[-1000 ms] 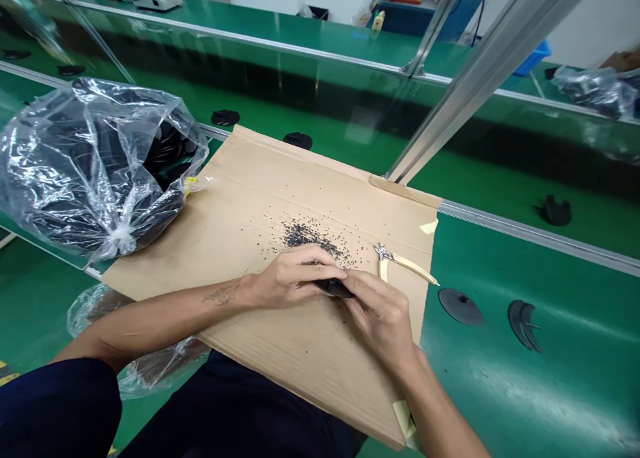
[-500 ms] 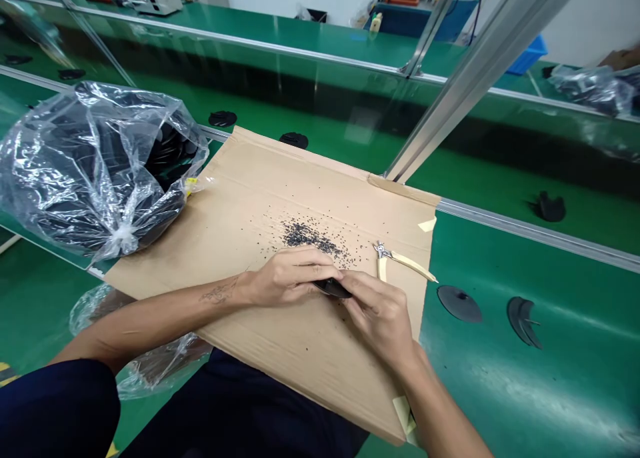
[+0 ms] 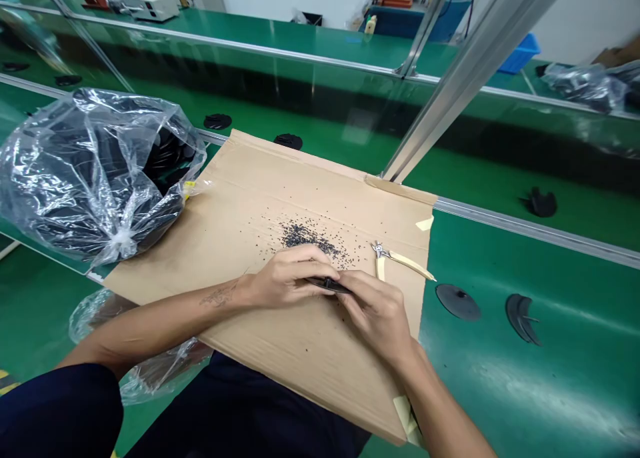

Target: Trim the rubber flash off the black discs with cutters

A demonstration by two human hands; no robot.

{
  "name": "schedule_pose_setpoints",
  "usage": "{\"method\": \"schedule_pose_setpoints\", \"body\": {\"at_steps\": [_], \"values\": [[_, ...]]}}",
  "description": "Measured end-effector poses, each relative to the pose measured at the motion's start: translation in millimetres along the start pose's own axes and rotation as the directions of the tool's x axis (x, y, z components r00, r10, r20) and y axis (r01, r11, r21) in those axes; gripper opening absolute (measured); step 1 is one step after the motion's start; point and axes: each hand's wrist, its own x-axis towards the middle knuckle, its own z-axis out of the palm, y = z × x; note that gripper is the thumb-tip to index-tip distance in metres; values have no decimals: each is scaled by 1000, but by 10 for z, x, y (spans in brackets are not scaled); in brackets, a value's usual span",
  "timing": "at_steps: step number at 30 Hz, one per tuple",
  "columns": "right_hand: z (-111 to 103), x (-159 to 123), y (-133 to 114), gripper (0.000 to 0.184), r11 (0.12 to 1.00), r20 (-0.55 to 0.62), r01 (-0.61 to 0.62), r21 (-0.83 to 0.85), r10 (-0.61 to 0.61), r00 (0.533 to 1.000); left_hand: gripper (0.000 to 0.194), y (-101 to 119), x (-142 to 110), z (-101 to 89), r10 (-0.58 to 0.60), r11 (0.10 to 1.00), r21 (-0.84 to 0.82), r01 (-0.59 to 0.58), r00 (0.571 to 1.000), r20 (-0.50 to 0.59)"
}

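A thin black disc-like part is held between both hands above the cardboard sheet. My left hand grips its left side, and my right hand pinches the right edge. The part is seen nearly edge-on, with a small raised bit at its middle; fingers cover much of it. Just beyond the hands lies a scatter of tiny black bits. Side cutters with pale yellow handles rest on the cardboard to the right, touched by neither hand.
A clear plastic bag of black parts sits at the left. On the green table to the right lie a black disc and a curved black piece. A metal post rises behind the cardboard. More black parts lie on the green surface beyond the rail.
The black part has been tilted so that it shows more edge-on, with its middle bump in sight. Both hands keep hold of it in nearly the same place. The view has shifted slightly.
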Motion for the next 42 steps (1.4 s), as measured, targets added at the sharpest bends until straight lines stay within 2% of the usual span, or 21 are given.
{"method": "schedule_pose_setpoints", "body": {"at_steps": [5, 9, 12, 15, 17, 18, 21, 23, 26, 29, 31, 36, 39, 42], "values": [[-12, 37, -3, 22, 999, -24, 17, 37, -16, 1000, 33, -5, 6, -22, -70, 996, -58, 72, 997, 44], [-12, 71, -30, 18, 994, -18, -49, 103, 51, 999, 45, -1, 24, -45, -64, 974, -210, 82, 994, 90], [-57, 99, -34, 19, 990, 21, -120, 70, 119, 993, 35, 8, 26, -33, -125, 962, -232, 142, 989, 85], [-190, 120, 16, 32, 987, 56, -105, -120, 112, 992, 24, 6, 14, -9, -157, 976, -149, 159, 987, 23], [-316, 117, 83, 47, 935, 40, -76, -347, 95, 995, 21, -6, 3, 0, -151, 985, -85, 147, 988, -40], [-380, 107, 124, 55, 880, 11, -87, -466, 104, 995, 20, -14, -1, 1, -147, 988, -57, 143, 987, -71], [-532, 51, 250, 72, 696, -46, -191, -693, 222, 974, 18, -39, -4, -4, -152, 988, 0, 153, 980, -128], [-575, 8, 318, 72, 623, -57, -230, -747, 286, 957, 17, -47, -1, -10, -156, 987, 17, 160, 979, -130], [-558, -25, 368, 56, 590, -43, -236, -772, 322, 946, 18, -44, 5, -18, -158, 985, 42, 165, 979, -128], [-499, -2, 343, 43, 625, -72, -241, -742, 283, 957, 15, -38, 6, -20, -172, 981, 66, 181, 977, -126], [-468, 36, 284, 39, 684, -129, -276, -675, 260, 957, 13, -39, 4, -16, -166, 982, 68, 175, 978, -128], [-424, 121, 89, 26, 879, -183, -332, -342, 284, 941, 10, -51, -8, -7, -153, 985, 53, 162, 978, -145], [-377, 136, 31, 21, 917, -203, -354, -183, 317, 926, 9, -51, -10, -17, -162, 983, 65, 172, 978, -130], [-329, 140, 9, 23, 931, -230, -328, -160, 288, 929, 11, -43, -1, -33, -162, 983, 73, 171, 981, -109]]}}
